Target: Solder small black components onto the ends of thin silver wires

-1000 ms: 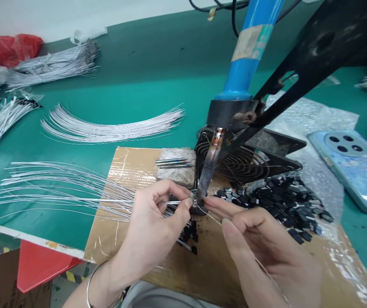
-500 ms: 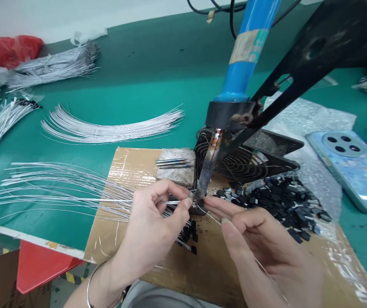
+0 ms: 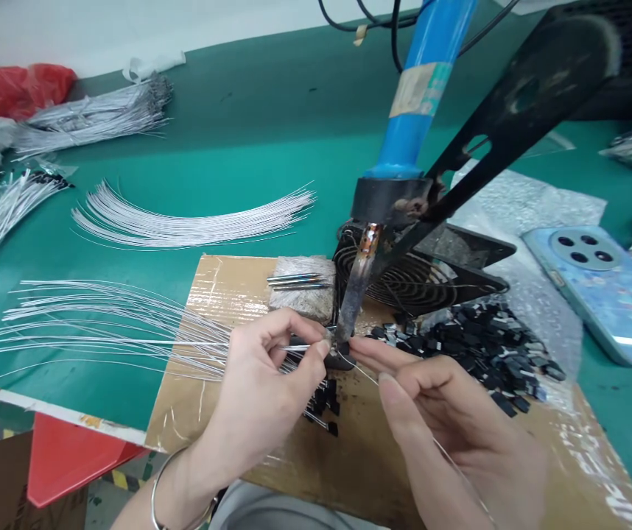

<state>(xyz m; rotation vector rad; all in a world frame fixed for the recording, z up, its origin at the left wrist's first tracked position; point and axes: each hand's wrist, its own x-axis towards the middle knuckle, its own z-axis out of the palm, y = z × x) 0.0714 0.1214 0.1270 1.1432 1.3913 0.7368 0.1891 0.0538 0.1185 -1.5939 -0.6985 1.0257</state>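
A soldering iron (image 3: 356, 291) with a blue handle hangs in a black metal bracket, its tip pointing down between my hands. My left hand (image 3: 272, 375) pinches a thin white wire (image 3: 199, 341) just left of the tip. Between thumb and fingers my right hand (image 3: 448, 419) grips a strand of solder wire (image 3: 364, 374), which runs up to the tip and trails down across the palm. My right fingertips lie close beside a small black part (image 3: 345, 348) under the tip. The exact joint is too small to make out.
Loose black connectors (image 3: 476, 346) are heaped at right, near a blue phone (image 3: 597, 287) and a round fan (image 3: 404, 276). White wires (image 3: 194, 224) lie on the green mat. Metal rods rest on a wire-wool pad (image 3: 302, 298). Cardboard (image 3: 227, 287) lies below my hands.
The view has shifted very slightly. Both hands keep their grips, and the solder wire and white wire stay at the iron's tip.
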